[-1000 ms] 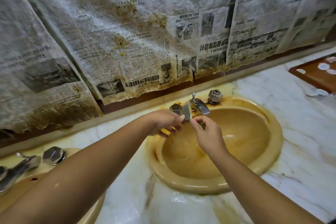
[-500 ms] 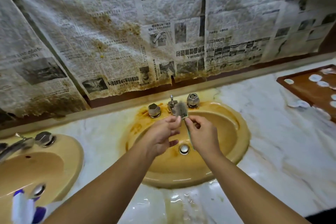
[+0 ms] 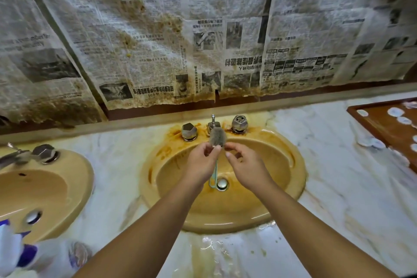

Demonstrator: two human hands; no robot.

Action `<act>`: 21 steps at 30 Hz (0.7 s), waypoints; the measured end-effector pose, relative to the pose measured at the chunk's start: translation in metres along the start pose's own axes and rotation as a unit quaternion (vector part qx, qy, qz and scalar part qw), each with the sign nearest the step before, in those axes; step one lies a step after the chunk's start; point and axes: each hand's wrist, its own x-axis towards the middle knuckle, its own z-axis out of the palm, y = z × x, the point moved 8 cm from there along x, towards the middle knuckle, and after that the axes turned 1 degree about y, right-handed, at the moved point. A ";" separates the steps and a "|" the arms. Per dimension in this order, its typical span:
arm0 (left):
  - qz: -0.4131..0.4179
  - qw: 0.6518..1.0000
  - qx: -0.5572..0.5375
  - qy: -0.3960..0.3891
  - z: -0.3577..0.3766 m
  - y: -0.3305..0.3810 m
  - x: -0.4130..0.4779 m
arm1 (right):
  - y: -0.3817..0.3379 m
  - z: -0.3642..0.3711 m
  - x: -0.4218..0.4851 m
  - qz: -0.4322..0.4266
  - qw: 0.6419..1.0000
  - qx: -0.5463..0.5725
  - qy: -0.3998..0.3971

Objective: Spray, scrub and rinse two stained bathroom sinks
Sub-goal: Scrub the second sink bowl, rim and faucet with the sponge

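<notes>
A stained yellow sink (image 3: 291, 189) lies in front of me, rust-orange around its faucet (image 3: 213, 122) and two metal knobs. A small brush (image 3: 217, 138) with grey bristles and a thin teal handle stands upright over the basin, its handle hanging toward the drain (image 3: 222, 184). My left hand (image 3: 199, 165) pinches it just under the bristles. My right hand (image 3: 247, 166) pinches the bristles' lower right edge with curled fingers. A second yellow sink (image 3: 52, 189) sits at the left. A white and purple spray bottle (image 3: 15, 253) shows at the bottom left corner.
Stained newspaper (image 3: 158, 40) covers the wall behind the marble counter (image 3: 352, 198). A brown wooden tray (image 3: 388, 126) with several white round pads sits at the right. Water and brown streaks lie on the counter in front of the sink.
Both hands have drawn back from the spout toward the middle of the basin with the brush. The view has pulled back, so the left sink and the spray bottle now show.
</notes>
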 end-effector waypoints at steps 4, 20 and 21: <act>0.025 0.994 0.103 0.005 0.001 0.007 0.018 | 0.010 -0.001 0.016 -0.006 0.999 -0.031 -0.036; 0.016 0.949 0.308 0.070 -0.003 -0.013 0.092 | 0.133 -0.054 0.165 -0.084 0.950 -0.267 -0.138; 0.013 0.945 0.320 0.068 -0.004 -0.014 0.095 | 0.140 -0.050 0.171 -0.093 0.941 -0.283 -0.158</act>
